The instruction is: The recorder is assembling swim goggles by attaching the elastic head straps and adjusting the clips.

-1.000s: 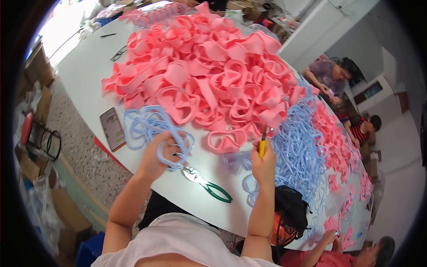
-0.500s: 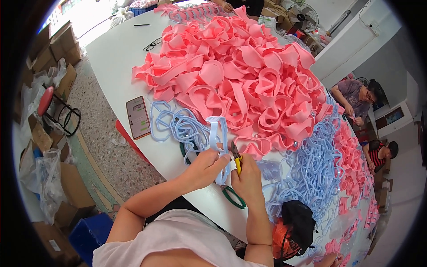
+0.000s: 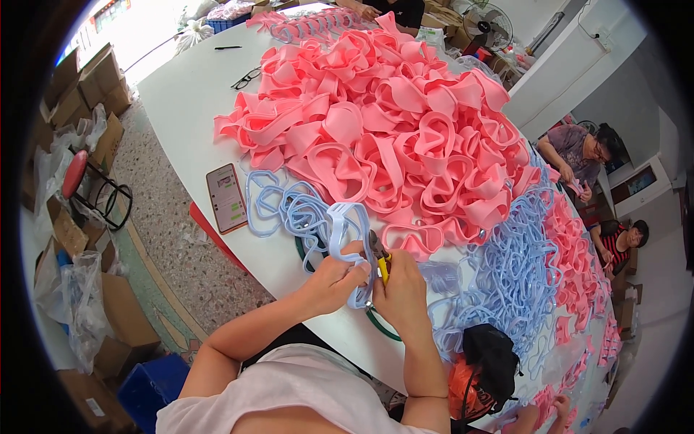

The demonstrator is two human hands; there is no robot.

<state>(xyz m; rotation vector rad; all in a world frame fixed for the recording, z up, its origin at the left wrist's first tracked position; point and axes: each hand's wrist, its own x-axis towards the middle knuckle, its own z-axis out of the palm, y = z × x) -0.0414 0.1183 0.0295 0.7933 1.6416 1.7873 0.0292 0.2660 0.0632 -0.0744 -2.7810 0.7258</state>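
Observation:
My left hand (image 3: pixel 334 278) grips a light blue rubber mask frame (image 3: pixel 348 233) held upright over the near edge of the white table (image 3: pixel 189 94). My right hand (image 3: pixel 400 287) is closed on a small yellow-handled cutter (image 3: pixel 381 263) whose tip touches the frame. Green-handled scissors (image 3: pixel 379 324) lie on the table under my hands. A small heap of light blue trimmings (image 3: pixel 285 207) lies just left of the frame.
A big pile of pink rubber frames (image 3: pixel 394 130) fills the table's middle, with light blue frames (image 3: pixel 513 267) to the right. A phone (image 3: pixel 225 197) lies at the left edge, glasses (image 3: pixel 246 77) farther back. Other people (image 3: pixel 582 155) sit on the right. Boxes (image 3: pixel 87 87) and a stool (image 3: pixel 76 173) stand on the floor.
My hands came together: the left one lifted a blue frame off the table and the right one brought the cutter to it. The view has shifted down and left.

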